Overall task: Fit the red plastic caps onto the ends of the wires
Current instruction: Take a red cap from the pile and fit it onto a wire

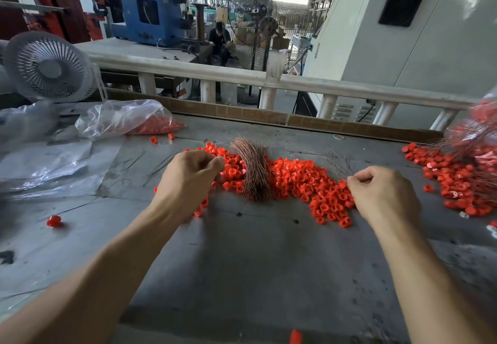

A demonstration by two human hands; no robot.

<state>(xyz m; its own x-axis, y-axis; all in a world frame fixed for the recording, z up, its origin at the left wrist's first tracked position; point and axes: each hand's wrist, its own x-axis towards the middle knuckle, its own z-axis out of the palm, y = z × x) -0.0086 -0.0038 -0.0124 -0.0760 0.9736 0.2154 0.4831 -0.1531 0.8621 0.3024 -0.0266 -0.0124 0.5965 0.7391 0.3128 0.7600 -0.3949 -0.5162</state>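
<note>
A heap of red plastic caps (301,179) lies across the middle of the grey table (242,257). A thick bundle of copper wires (252,168) rests on the heap. My left hand (188,182) hovers over the left side of the heap with its fingers curled; what they hold is hidden. My right hand (382,193) sits at the right end of the heap and pinches a few thin wires (337,164) that stick up and away from it.
A clear bag of red caps (129,120) lies at the back left beside a white fan (48,67). More caps with wires (457,179) pile at the right edge. One loose cap (53,221) sits at the left. Plastic sheets (48,163) cover the left side.
</note>
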